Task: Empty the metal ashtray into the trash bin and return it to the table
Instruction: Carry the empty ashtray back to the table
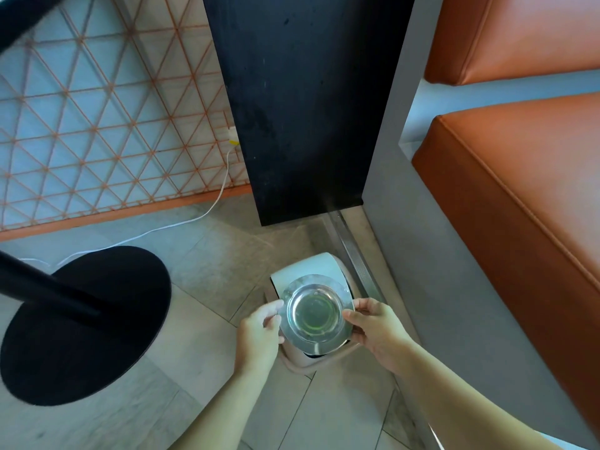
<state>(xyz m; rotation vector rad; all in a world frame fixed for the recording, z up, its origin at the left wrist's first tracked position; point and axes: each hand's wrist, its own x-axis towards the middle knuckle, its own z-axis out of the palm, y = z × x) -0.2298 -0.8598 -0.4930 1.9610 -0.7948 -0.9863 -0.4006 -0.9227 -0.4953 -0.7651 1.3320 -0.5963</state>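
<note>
Both hands gripped the ashtray point(316, 315) by its wide rim: our left hand point(259, 332) pinched the left edge between thumb and fingers, and our right hand point(378, 332) pinched the right edge likewise, each closed only as far as the thin metal allowed. We held it level and bowl-up directly above the bin point(310, 271), a small pale container standing on the tiled floor point(201, 319), so that anything tipped out would fall inside and not onto the tiles. The two-sided hold on opposite edges appeared chosen to let the dish be rotated about the line between the hands. The bowl looked bare and shiny, with a faint greenish reflection; we could not tell whether any ash remained. We judged the emptying step to be at hand or just finished. A black round pedestal base point(84, 323) stood to the left, presumably of the surface awaiting the return.
</note>
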